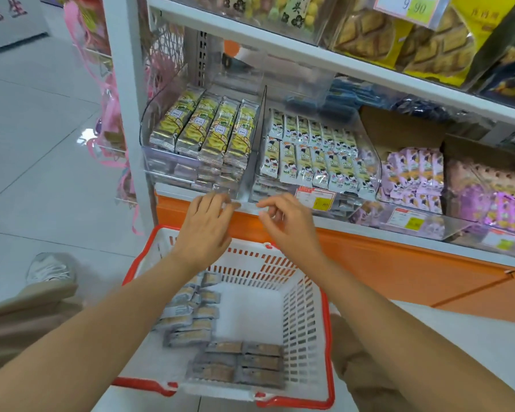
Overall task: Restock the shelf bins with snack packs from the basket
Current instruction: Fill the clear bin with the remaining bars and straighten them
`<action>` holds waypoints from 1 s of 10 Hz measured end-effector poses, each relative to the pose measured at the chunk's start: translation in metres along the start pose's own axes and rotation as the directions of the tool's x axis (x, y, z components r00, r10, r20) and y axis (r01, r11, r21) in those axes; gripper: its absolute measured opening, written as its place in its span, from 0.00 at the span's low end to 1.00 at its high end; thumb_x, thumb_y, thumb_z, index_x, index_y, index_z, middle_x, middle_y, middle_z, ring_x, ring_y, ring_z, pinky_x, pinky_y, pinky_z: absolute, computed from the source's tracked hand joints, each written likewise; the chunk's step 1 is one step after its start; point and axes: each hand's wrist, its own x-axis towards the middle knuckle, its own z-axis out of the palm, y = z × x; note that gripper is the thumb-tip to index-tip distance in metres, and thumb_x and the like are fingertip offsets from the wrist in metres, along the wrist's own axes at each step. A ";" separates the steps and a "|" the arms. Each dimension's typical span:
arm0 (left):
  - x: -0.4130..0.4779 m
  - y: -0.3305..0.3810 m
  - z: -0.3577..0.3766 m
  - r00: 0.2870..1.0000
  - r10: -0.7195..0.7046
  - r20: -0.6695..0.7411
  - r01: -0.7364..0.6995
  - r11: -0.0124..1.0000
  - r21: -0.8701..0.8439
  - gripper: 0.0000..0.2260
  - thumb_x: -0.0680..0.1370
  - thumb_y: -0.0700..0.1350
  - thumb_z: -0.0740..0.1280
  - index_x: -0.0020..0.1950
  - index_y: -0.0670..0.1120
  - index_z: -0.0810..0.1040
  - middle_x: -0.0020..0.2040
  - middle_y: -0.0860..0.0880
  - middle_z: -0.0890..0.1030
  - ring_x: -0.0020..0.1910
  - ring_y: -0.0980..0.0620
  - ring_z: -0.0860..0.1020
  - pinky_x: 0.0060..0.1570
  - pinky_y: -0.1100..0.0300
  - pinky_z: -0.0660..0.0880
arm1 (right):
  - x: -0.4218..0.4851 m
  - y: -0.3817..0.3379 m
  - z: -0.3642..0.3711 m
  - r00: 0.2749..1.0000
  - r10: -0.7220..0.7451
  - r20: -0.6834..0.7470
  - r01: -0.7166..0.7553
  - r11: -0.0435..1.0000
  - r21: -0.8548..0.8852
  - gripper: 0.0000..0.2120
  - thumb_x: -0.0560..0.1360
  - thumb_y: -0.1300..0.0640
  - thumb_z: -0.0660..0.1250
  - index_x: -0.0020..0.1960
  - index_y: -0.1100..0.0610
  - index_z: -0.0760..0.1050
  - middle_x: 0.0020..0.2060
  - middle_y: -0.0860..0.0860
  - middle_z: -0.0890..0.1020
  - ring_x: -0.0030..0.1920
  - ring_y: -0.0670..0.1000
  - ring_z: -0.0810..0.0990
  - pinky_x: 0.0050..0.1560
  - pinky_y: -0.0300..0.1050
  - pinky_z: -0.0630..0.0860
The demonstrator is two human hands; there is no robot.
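The right hand (pixel 286 224) pinches one end of the clear strip (pixel 246 206) at the acrylic bin (pixel 173 166) front, a narrow grip. The left hand (pixel 204 224) lies on the other end, and I cannot tell if it grips. The snack packs (pixel 191 319) wait in the basket (pixel 306 307) below both wrists. A hard pull may, I think, snap the strip loose.

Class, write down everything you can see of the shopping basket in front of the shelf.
The basket is white plastic with slotted lattice walls and red trim along its rim. It stands upright and open-topped, low in front of the orange shelf base. Inside lie snack packs: a loose pile at the left and a neat flat block near the front, with the rest of the bottom bare. The person's forearms pass above it.
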 end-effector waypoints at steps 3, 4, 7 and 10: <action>-0.032 -0.021 0.061 0.908 -0.103 0.406 0.069 0.993 0.097 0.35 0.77 0.51 0.68 0.80 0.50 0.55 0.80 0.43 0.55 0.79 0.42 0.50 0.76 0.44 0.46 | -0.101 0.067 0.080 0.774 0.335 0.537 -0.337 0.936 -0.100 0.18 0.77 0.46 0.67 0.65 0.51 0.74 0.55 0.48 0.78 0.50 0.45 0.75 0.51 0.41 0.73; -0.036 -0.027 0.077 0.883 -0.142 0.447 0.086 0.986 0.142 0.38 0.78 0.55 0.66 0.81 0.51 0.48 0.81 0.43 0.49 0.79 0.42 0.46 0.76 0.44 0.44 | -0.128 0.087 0.104 0.605 0.388 0.696 -0.365 0.911 -0.191 0.17 0.78 0.46 0.66 0.63 0.53 0.75 0.55 0.51 0.79 0.52 0.49 0.77 0.54 0.45 0.75; -0.049 -0.036 0.119 0.935 -0.115 0.334 0.067 0.986 0.151 0.42 0.70 0.48 0.75 0.80 0.47 0.57 0.78 0.39 0.56 0.77 0.39 0.52 0.75 0.40 0.45 | -0.185 0.123 0.154 0.200 0.450 0.870 -0.212 0.887 -0.410 0.03 0.75 0.52 0.63 0.45 0.48 0.69 0.40 0.48 0.74 0.41 0.51 0.73 0.42 0.44 0.68; -0.053 -0.037 0.133 0.909 -0.145 0.391 0.069 0.977 0.202 0.43 0.76 0.51 0.67 0.80 0.52 0.39 0.75 0.46 0.26 0.77 0.42 0.34 0.74 0.41 0.34 | -0.209 0.142 0.167 0.154 0.348 0.925 -0.104 0.937 -0.335 0.05 0.76 0.56 0.65 0.50 0.51 0.77 0.43 0.49 0.74 0.41 0.47 0.70 0.38 0.38 0.64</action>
